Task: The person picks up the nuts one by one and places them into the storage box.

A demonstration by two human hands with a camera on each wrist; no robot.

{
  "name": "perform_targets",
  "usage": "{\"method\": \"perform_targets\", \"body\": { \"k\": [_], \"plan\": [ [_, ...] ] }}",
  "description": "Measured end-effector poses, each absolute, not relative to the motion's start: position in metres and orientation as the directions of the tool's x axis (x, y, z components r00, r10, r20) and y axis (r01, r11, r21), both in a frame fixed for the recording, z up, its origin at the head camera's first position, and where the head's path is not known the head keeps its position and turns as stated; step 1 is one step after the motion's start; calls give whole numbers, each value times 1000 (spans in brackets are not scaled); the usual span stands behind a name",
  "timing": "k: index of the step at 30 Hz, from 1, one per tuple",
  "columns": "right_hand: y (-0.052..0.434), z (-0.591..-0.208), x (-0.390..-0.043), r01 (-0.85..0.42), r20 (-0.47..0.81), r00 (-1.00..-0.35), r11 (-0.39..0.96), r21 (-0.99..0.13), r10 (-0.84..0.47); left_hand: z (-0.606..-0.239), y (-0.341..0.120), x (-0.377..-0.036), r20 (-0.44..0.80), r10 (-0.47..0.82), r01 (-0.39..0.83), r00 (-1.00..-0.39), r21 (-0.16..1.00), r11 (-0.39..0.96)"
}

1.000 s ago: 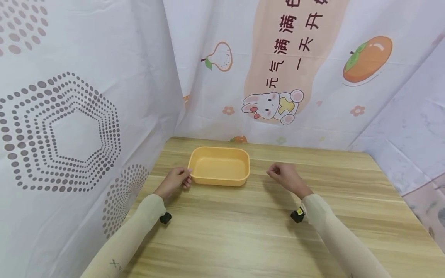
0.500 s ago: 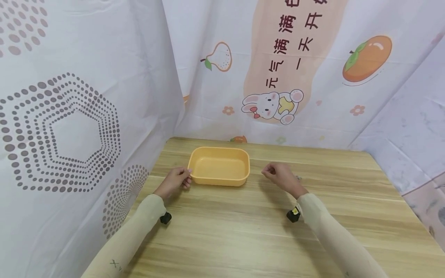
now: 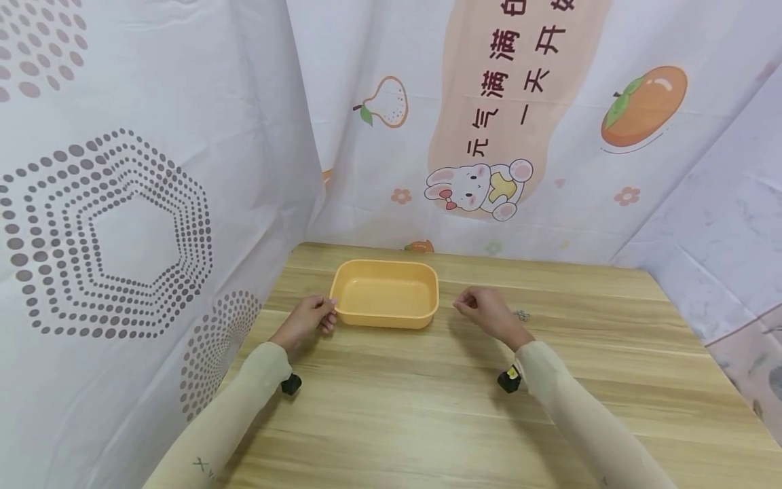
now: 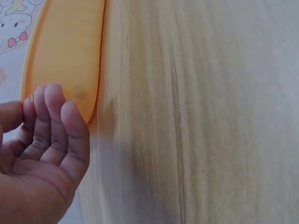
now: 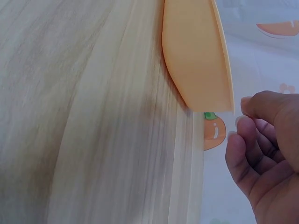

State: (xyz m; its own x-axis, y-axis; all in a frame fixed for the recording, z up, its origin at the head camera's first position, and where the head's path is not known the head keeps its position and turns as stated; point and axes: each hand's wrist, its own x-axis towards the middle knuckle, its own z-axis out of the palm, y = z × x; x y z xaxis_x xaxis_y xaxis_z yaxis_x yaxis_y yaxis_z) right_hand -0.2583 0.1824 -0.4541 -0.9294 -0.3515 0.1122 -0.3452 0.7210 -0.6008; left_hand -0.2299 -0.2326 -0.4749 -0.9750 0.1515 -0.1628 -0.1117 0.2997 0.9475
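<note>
A yellow-orange rectangular plastic basin [image 3: 386, 320] sits on the wooden table, with nothing visible inside. My left hand [image 3: 307, 316] pinches the basin's left rim between thumb and index finger; the left wrist view shows the other fingers [image 4: 74, 126] curved beside its wall. Right of the basin, apart from it, my right hand [image 3: 485, 312] is above the table. Its fingers [image 5: 236, 154] are curled, thumb tip close to the index fingertip, and no object shows between them. Behind the right wrist lies a small cluster of silvery metal bits [image 3: 522, 316], too small to identify.
The wood-grain table [image 3: 391, 414] spreads in front of the basin and to the right. A printed cloth [image 3: 379, 176] hangs at the table's back edge, and a dotted white cloth [image 3: 244, 170] hangs on the left. Small black cameras [image 3: 291, 384] are worn at both wrists.
My right hand has moved left toward the basin, uncovering the silvery bits behind its wrist. My left hand and the basin have stayed in place.
</note>
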Motion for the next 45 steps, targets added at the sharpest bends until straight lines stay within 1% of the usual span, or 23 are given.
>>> {"method": "perform_targets", "body": {
  "k": [30,34,45],
  "plan": [
    [159,-452,-255,-412,178,-902,658,-630,-394,-479,-233,-231,-162,146,-111,-976,946,305],
    [155,-454,-254,-423,182,-896,652,-629,-405,-481,-234,-231,-182,143,-133,-973,945,297],
    [148,-456,-256,-439,169,-882,638,-633,-440,-477,-233,-230,-183,145,-135,-972,948,287]
  ]
}}
